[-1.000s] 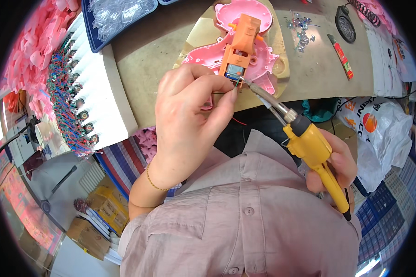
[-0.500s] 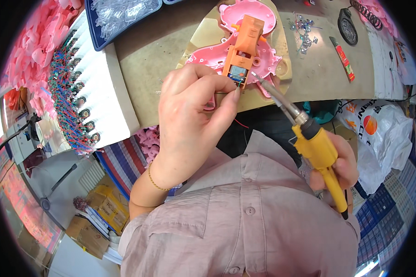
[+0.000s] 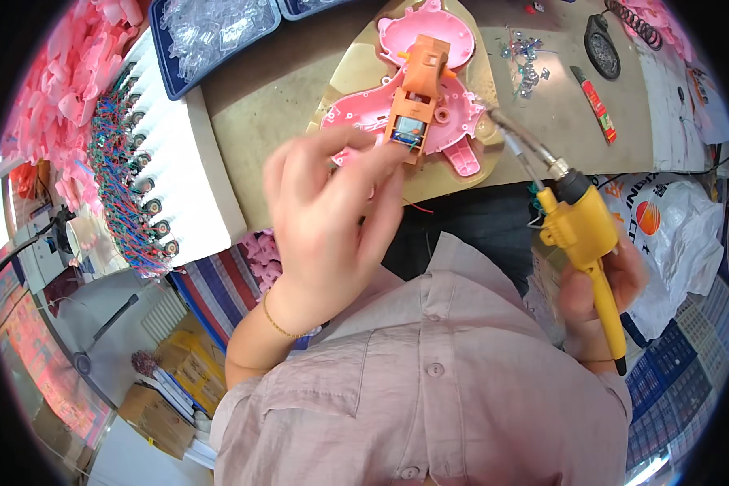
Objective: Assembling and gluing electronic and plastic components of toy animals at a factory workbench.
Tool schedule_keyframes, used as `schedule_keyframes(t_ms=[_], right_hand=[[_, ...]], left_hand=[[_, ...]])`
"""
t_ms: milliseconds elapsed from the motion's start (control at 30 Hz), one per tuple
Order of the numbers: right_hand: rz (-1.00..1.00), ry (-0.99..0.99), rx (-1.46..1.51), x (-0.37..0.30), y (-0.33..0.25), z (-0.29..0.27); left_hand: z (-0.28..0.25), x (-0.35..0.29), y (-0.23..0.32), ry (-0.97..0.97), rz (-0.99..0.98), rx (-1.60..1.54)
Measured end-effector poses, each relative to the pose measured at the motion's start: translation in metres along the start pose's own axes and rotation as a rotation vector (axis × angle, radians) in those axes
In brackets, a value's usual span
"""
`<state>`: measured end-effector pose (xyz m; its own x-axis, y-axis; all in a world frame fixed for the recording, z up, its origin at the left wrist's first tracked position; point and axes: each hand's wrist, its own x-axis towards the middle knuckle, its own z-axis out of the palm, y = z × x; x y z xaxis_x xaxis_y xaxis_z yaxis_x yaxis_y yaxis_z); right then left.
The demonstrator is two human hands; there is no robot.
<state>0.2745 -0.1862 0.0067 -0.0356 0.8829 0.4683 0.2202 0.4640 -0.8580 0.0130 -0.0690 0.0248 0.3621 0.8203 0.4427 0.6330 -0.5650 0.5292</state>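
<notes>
My right hand (image 3: pixel 611 283) is wrapped round the handle of a yellow soldering gun (image 3: pixel 583 227). Its metal tip and thin feed tube point up and left, apart from the work. My left hand (image 3: pixel 328 211), slightly blurred, has thumb and forefinger drawn together at the near end of an orange plastic housing (image 3: pixel 426 73); what they pinch is too small to make out. In that end sits a small silver motor (image 3: pixel 411 128) with thin wires. The housing lies on a pink plastic shell (image 3: pixel 364 107), which rests in a tan holder (image 3: pixel 488 138). A red wire (image 3: pixel 418 208) pokes out below the left fingers.
A blue tray (image 3: pixel 172 69) of clear plastic parts stands at the back left. Left of it are a white foam block (image 3: pixel 194 178), bundled wires (image 3: pixel 113 186) and heaped pink parts (image 3: pixel 57 89). To the right lie small metal parts (image 3: pixel 528 69), a red-handled cutter (image 3: pixel 595 105) and a black stand (image 3: pixel 602 49).
The soldering gun has moved right, its tip backing away from the motor. My left hand has shifted slightly left and down. The whole picture has shifted a little.
</notes>
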Motion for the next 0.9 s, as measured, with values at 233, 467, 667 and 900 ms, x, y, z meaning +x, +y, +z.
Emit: schedule_keyframes(t_ms=[233, 467, 667, 900], right_hand=[[0.078, 0.461, -0.164, 0.005, 0.02, -0.018], [0.097, 0.69, -0.098, 0.018, 0.019, -0.034], [0.185, 0.702, -0.077, 0.032, 0.021, -0.029], [0.203, 0.615, -0.065, 0.027, 0.025, -0.028]], left_hand=[[-0.002, -0.028, 0.0, -0.092, 0.351, 0.349], [-0.035, 0.013, 0.007, -0.228, 0.234, 0.062], [0.003, 0.073, 0.007, -0.342, 0.211, 0.04], [-0.008, 0.047, -0.044, -0.239, -0.138, -0.124]])
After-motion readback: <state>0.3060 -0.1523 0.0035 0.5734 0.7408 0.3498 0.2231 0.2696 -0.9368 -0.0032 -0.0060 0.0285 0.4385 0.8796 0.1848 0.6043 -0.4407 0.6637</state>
